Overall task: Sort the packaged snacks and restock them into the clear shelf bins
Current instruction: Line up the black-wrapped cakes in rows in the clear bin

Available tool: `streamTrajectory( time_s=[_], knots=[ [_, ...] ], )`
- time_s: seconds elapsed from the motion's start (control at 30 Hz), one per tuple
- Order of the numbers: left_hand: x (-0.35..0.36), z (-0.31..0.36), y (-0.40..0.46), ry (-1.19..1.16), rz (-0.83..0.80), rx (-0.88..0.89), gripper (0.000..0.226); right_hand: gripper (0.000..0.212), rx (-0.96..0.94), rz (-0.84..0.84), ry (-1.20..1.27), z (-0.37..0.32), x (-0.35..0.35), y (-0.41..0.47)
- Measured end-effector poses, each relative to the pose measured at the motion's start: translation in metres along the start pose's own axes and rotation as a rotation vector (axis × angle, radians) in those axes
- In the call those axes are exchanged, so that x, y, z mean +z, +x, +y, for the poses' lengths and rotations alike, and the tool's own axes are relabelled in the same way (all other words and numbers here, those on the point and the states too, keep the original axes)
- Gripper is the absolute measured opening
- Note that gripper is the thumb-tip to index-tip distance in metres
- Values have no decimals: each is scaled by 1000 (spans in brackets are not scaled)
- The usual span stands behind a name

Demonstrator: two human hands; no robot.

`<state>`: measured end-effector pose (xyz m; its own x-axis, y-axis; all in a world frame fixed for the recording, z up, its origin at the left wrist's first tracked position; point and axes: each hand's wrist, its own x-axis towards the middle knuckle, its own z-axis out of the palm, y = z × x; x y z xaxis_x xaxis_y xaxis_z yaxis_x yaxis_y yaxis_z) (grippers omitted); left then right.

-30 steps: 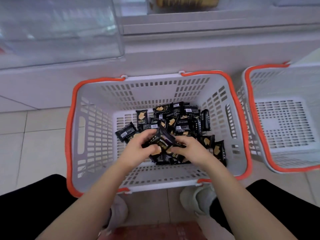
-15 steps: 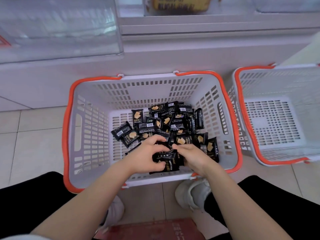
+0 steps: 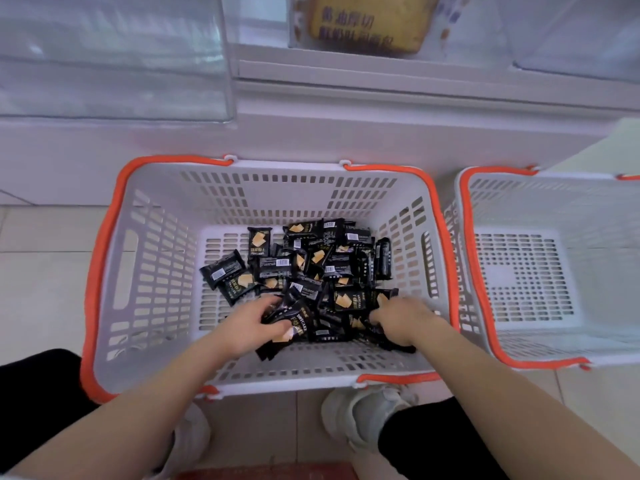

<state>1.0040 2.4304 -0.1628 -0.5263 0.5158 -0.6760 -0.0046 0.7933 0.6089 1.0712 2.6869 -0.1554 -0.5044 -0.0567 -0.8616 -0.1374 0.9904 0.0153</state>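
Observation:
A white slatted basket (image 3: 152, 271) with an orange rim stands on the floor and holds a pile of several black snack packets (image 3: 311, 261) printed with a golden cracker. My left hand (image 3: 252, 327) is low in the basket, shut on a small stack of these packets (image 3: 294, 323). My right hand (image 3: 405, 320) reaches into the pile on the near right, fingers curled among the packets; whether it grips one is hidden. A clear shelf bin (image 3: 110, 57) sits on the shelf above, at the upper left.
A second white basket (image 3: 540, 271) with an orange rim stands to the right with nothing in it. A yellow snack bag (image 3: 367, 22) lies in a clear bin at the top centre. My knees and white shoes (image 3: 360, 417) are just behind the basket.
My hands, together on one bunch of packets before, have separated. The left keeps the stack; the right has moved right into the pile. The view has shifted closer.

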Motion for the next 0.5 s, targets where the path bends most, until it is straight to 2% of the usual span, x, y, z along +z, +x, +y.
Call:
streamTrajectory(
  time_s=[0.07,0.13,0.27,0.33,0.37,0.43,0.47,0.5],
  knots=[
    [-1,4,2,-58,16,-12,60,46,-27,-81,-161,8,5,-3],
    [-2,8,2,-117,20,-15,59,43,-46,-92,-320,13,10,-5],
    [-5,10,-3,-169,64,7,63,39,-48,4,-529,17,16,-8],
    [-9,12,-7,-235,69,-4,57,39,-25,54,-584,16,16,-7],
    [-11,15,-10,-275,80,-17,47,38,1,85,-589,15,14,-8],
    [-15,21,-15,-391,114,-39,11,38,68,177,-479,12,7,-11],
    [-16,23,-16,-461,127,-26,6,41,96,237,-348,10,3,-13],
    [-19,28,-20,-554,145,-26,14,44,120,306,-172,6,-2,-16]
  ],
)
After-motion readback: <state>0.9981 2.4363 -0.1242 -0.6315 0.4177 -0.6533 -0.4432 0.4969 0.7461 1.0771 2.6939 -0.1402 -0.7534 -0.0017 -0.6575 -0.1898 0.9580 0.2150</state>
